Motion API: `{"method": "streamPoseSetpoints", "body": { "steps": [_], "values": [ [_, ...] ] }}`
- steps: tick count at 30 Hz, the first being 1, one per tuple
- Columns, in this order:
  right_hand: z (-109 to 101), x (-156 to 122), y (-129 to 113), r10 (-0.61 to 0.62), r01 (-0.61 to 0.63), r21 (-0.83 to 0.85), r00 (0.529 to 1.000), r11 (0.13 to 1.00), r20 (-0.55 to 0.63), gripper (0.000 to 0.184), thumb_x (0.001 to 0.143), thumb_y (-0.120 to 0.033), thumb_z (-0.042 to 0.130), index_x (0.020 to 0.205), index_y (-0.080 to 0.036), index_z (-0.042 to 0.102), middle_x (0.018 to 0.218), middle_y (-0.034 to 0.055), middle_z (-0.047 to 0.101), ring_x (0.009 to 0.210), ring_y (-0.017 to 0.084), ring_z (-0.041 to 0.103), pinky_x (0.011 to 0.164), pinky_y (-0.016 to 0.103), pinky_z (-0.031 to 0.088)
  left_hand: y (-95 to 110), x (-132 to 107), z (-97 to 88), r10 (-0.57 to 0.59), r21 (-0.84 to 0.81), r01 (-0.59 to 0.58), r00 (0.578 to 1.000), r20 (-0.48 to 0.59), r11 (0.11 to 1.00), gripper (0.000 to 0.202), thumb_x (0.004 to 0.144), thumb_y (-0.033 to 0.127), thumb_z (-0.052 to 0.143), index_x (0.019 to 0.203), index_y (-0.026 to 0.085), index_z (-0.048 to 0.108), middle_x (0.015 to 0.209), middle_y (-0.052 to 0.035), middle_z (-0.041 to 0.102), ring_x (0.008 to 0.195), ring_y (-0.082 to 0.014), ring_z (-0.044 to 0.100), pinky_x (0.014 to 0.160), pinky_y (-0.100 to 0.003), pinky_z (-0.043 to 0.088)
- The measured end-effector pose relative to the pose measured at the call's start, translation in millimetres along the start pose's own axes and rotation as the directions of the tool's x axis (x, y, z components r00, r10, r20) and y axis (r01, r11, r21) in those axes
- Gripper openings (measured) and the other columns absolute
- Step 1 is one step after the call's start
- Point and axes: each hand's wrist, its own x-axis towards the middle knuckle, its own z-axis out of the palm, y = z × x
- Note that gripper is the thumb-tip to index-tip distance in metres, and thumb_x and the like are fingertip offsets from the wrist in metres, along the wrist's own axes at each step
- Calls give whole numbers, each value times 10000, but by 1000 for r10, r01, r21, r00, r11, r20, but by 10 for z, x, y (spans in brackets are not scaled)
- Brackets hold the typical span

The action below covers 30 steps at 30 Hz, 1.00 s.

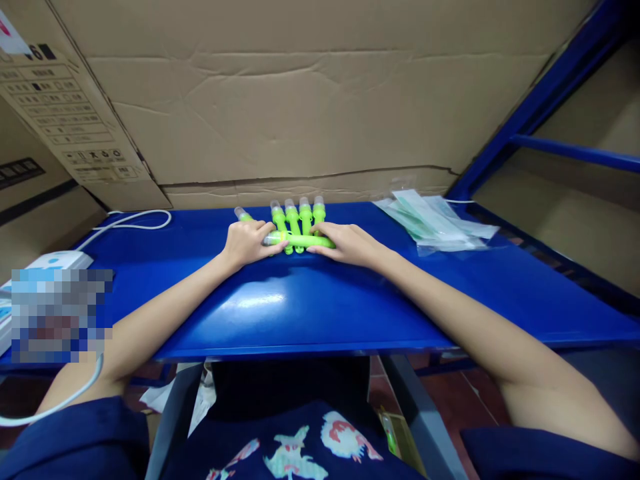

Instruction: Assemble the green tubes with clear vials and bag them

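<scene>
Several bright green tubes with clear caps lie side by side near the back of the blue table. One more green tube lies crosswise in front of them. My left hand is closed on its left end. My right hand rests on its right end with fingers pressed over it. Another green tube pokes out behind my left hand.
Clear plastic packets lie in a pile at the back right of the table. A white cable and a white device sit at the left. Cardboard boxes stand behind the table. A blue metal frame rises at the right.
</scene>
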Motion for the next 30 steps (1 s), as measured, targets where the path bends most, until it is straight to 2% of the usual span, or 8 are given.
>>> {"method": "streamPoseSetpoints", "body": {
  "steps": [3,6,10,14,18,20,23,30],
  "values": [
    [3,3,-34,-21,21,-51,1000,998,-3,359,1020,-423,476,1206,-144,603,1161,124,716,1029,264,686,747,305,445,12,9,-16,23,-11,-24,1000,-21,1000,626,921,702,403,946,165,722,837,-102,732,783,-234,676,628,-320,393],
    [-12,9,-15,-4,2,-96,1000,995,-19,349,1034,-396,437,1181,-131,610,1131,138,716,1022,268,685,736,308,453,-6,25,-53,20,-7,-20,999,-27,1000,640,965,667,337,1143,151,672,1039,-132,715,929,-259,664,731,-345,444],
    [-48,11,98,47,-55,-134,997,989,-63,361,1033,-376,405,1194,-113,591,1172,167,693,1056,280,667,742,319,462,-81,32,-59,-54,-8,54,998,-18,999,640,1005,602,254,1282,129,584,1207,-171,647,1071,-300,620,871,-393,446],
    [-118,2,234,181,-194,-111,976,975,-121,398,1032,-377,351,1244,-108,553,1204,182,684,1062,306,656,779,351,457,-151,29,-37,-198,10,198,980,19,980,585,1020,548,269,1313,139,567,1248,-179,633,1138,-319,600,906,-393,421],
    [-205,0,330,388,-399,-108,915,911,-112,446,1030,-404,295,1246,-100,539,1153,212,695,1015,349,663,767,386,449,-167,39,-33,-263,24,262,958,116,965,512,1028,491,280,1257,183,620,1077,-146,723,1046,-310,652,879,-399,399],
    [-229,3,372,478,-484,-123,875,866,-80,473,1028,-421,282,1228,-84,547,1109,237,701,994,360,667,771,398,454,-164,42,-24,-251,38,248,954,165,968,507,1031,470,266,1183,197,665,1005,-135,746,978,-298,672,858,-404,394],
    [-230,9,427,546,-548,-124,836,827,-54,510,1029,-438,267,1197,-66,572,1086,265,698,996,371,670,792,417,468,-162,35,7,-206,57,199,958,198,978,523,1030,456,260,1101,193,706,1054,-141,744,966,-287,672,858,-407,388],
    [-197,26,393,615,-616,-58,788,786,-30,540,1036,-429,262,1180,-47,616,1121,308,676,1053,407,672,836,454,483,-166,9,50,-131,1,135,960,246,991,504,1024,469,308,1209,206,696,1201,-150,671,1067,-297,631,925,-436,378]
  ]
}}
